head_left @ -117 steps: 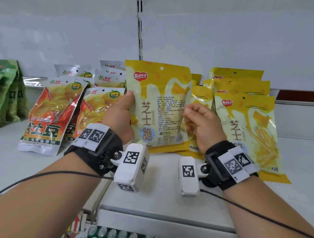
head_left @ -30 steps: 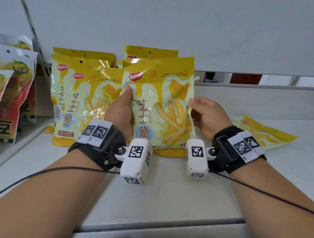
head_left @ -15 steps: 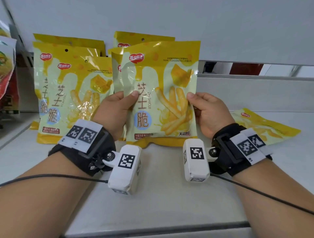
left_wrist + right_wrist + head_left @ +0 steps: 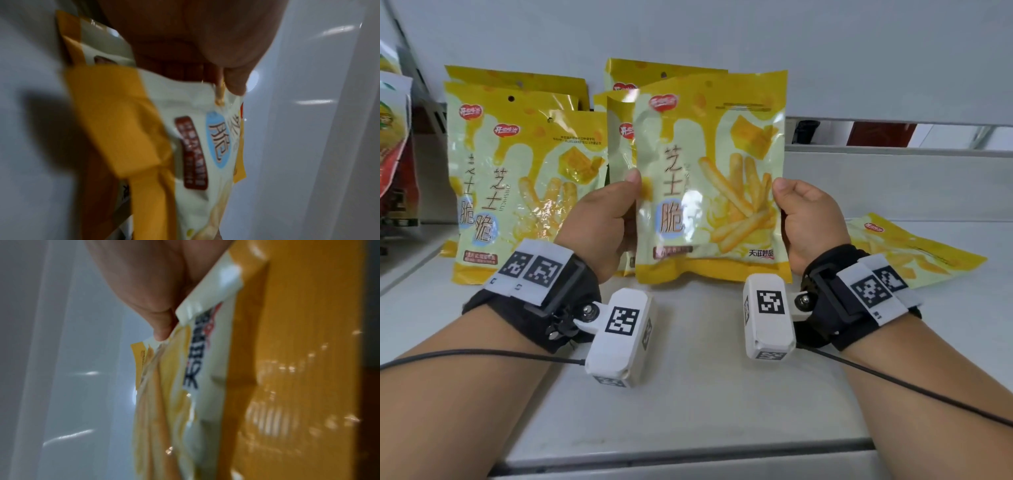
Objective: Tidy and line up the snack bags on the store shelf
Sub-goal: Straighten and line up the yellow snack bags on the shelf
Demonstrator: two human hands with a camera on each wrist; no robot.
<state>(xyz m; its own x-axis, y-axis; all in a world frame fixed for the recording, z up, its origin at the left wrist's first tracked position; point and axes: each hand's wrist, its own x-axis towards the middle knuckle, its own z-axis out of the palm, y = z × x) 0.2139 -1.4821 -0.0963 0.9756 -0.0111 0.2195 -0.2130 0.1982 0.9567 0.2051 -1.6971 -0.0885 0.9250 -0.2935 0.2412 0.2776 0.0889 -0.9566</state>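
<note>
Item in hand: one yellow snack bag (image 4: 710, 178), cheese-stick print, front side toward the person, upright, bottom edge at or just above the shelf (image 4: 688, 394); contact cannot be told.

Left hand (image 4: 599, 222): grips the bag's left edge, thumb on the front, fingers curled behind. In the left wrist view the thumb pinches the bag (image 4: 185, 146) at its side seam.

Right hand (image 4: 811, 222): grips the bag's right edge, thumb at the front, fingers wrapped behind. The right wrist view, blurred, shows the bag (image 4: 205, 369) pinched at its edge.

Stock around the held bag:
- Behind it, touching or nearly so: a short row of the same yellow bags (image 4: 619, 137), standing.
- Left of it: a second standing row (image 4: 517, 178), three bags deep as far as can be seen, the front one overlapping those behind.
- Right of it: one fallen bag (image 4: 907, 253), lying flat on the shelf, well apart from the rows.
- Far left: red and orange bags (image 4: 393, 144), partly out of frame.

Step in hand, as judged: setting this bag as the front piece of the row behind it.

Next move calls for: lowering the bag square to the shelf edge, leaning it against the bags behind, then letting go with both hands evenly so it does not tip. The fallen bag is not yet stood up and looks the likely next piece.
</note>
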